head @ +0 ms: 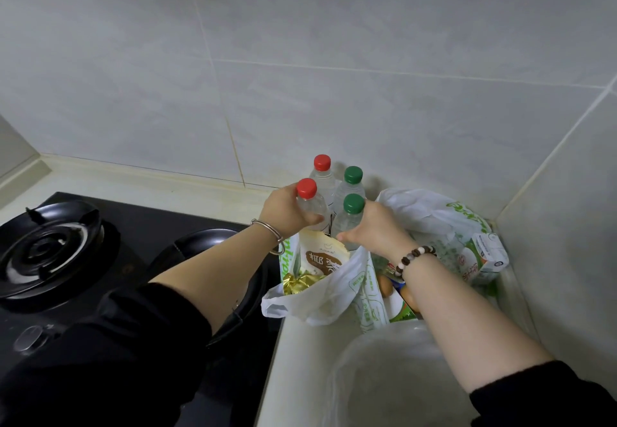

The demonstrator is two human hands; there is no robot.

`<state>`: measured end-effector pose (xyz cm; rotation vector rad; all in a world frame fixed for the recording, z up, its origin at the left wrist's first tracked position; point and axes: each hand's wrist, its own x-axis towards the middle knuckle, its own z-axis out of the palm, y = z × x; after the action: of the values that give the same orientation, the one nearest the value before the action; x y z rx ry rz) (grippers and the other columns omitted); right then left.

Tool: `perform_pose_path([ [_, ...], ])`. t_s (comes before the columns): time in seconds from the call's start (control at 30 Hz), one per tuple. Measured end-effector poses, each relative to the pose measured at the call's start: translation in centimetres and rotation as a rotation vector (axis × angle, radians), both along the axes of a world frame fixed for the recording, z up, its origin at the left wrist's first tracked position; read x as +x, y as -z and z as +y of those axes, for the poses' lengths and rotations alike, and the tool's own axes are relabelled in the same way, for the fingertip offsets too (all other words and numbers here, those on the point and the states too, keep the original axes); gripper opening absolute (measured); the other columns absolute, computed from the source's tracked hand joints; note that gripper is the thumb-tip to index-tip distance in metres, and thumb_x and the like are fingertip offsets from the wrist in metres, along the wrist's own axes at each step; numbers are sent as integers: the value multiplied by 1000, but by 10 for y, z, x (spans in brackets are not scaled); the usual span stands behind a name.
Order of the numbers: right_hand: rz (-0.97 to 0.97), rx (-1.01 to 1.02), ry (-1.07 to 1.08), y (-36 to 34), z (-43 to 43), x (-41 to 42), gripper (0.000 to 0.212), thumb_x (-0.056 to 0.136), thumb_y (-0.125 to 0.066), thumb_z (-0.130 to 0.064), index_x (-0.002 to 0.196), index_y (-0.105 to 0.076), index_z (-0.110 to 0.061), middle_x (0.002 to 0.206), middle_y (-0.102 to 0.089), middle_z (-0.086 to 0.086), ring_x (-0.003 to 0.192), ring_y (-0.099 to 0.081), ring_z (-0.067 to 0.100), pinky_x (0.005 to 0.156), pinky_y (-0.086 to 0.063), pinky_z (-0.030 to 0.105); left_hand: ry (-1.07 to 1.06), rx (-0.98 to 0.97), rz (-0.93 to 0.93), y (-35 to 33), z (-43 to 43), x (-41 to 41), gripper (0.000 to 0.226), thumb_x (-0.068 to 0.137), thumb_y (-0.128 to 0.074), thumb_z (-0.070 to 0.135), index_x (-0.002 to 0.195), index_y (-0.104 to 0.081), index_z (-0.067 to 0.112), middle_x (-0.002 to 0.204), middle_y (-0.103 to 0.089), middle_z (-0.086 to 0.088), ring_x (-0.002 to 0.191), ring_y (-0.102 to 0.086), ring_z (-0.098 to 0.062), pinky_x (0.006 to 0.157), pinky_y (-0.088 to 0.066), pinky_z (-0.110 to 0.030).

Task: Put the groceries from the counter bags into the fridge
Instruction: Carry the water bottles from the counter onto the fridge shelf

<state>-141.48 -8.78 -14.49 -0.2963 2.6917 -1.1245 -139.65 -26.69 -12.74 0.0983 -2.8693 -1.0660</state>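
Nearest: clear bag (384,376), limp film, slumped on the pale counter (293,376). Next: two white carrier bags. The left bag (310,306) holds a snack packet (322,261), soft and light. The right bag (427,213) holds eggs (385,285), fragile, and a carton (487,256), stiff but crushable, lying tilted. Left grip (283,211): fingers curled round the body of the red bottle (306,188), just below its shoulder. Right grip (374,229): wrapped likewise round the green bottle (353,204). Both bottles stand upright on the counter behind the bags, close against the rear bottles (322,173), two of the same kind set by the back wall (334,92). Handling, judged: clear plastic, seemingly full, so fairly heavy for one hand; smooth, perhaps slippery; walls likely give under a squeeze. Mid-body, or the neck under the cap, is the sound hold. Room: side wall (567,226) close on the right, stove (66,246) with raised burners on the left, bag mouths directly in front. Straight up, then back toward the person, looks the open way. Risk: toppling the rear bottles or snagging a bag handle. Fridge: not in view.
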Motion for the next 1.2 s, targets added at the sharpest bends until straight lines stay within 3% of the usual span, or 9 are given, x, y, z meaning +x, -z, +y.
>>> perform_pose_path([
  [0.3, -3, 38, 32, 0, -3, 2, 48, 59, -84, -32, 99, -60, -21, 91, -67, -7, 86, -63, 12, 79, -55, 35, -54, 45, 179, -30, -7, 23, 36, 65, -82, 32, 91, -59, 21, 81, -62, 5, 76, -58, -16, 69, -48, -27],
  [0.53, 43, 76, 61, -7, -6, 14, 41, 63, -83, -30, 95, -60, -16, 87, -66, -3, 82, -61, 14, 68, -49, 26, -189, 146, 263, -42, -16, 47, 46, 67, -81, 29, 107, -62, 15, 94, -65, 1, 87, -62, -18, 79, -52, -30],
  [0.77, 111, 45, 141, -21, -8, 33, 35, 67, -82, -28, 91, -60, -15, 85, -63, -3, 78, -57, 14, 57, -40, 21, -306, 206, 301, -50, -27, 65, 43, 68, -81, 32, 103, -62, 16, 92, -64, 1, 84, -59, -16, 74, -47, -26],
  [1.0, 267, 37, 162, -59, -10, 52, 31, 70, -79, -31, 90, -58, -22, 86, -61, -5, 79, -54, 15, 68, -41, 24, -326, 211, 311, -58, -31, 83, 44, 70, -80, 31, 107, -62, 15, 94, -60, 3, 86, -54, -13, 74, -40, -22],
  [1.2, 421, 56, 159, -85, -19, 74, 33, 71, -76, -30, 98, -62, -17, 92, -65, 0, 86, -60, 20, 72, -47, 27, -369, 271, 332, -66, -40, 105, 45, 68, -81, 29, 105, -62, 15, 96, -64, 0, 89, -58, -18, 75, -43, -25],
])
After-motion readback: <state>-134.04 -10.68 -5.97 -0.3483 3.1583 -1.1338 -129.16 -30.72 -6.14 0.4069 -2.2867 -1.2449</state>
